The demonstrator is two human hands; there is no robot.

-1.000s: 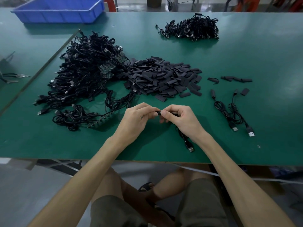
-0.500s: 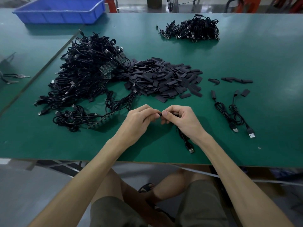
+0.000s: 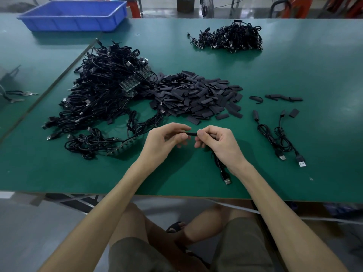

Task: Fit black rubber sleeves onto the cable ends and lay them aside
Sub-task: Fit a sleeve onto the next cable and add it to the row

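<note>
My left hand (image 3: 167,140) and my right hand (image 3: 216,143) meet just above the green table (image 3: 196,177), near its front edge. Between their fingertips is a short black rubber sleeve (image 3: 191,133); both hands pinch it, one at each end. A black USB cable (image 3: 223,169) runs out from under my right hand, its plug lying near the table edge. A heap of loose black sleeves (image 3: 196,97) lies just behind my hands. A large tangle of black cables (image 3: 102,95) sits to the left of it.
Two sleeved cables (image 3: 279,138) lie to the right, with a few stray sleeves (image 3: 282,98) behind them. A second cable bundle (image 3: 229,38) sits at the back. A blue bin (image 3: 74,16) stands at the far left corner. Scissors (image 3: 11,95) lie on the left.
My hands have drawn slightly apart, so more of the black sleeve shows between the fingertips. Nothing else on the table has moved.
</note>
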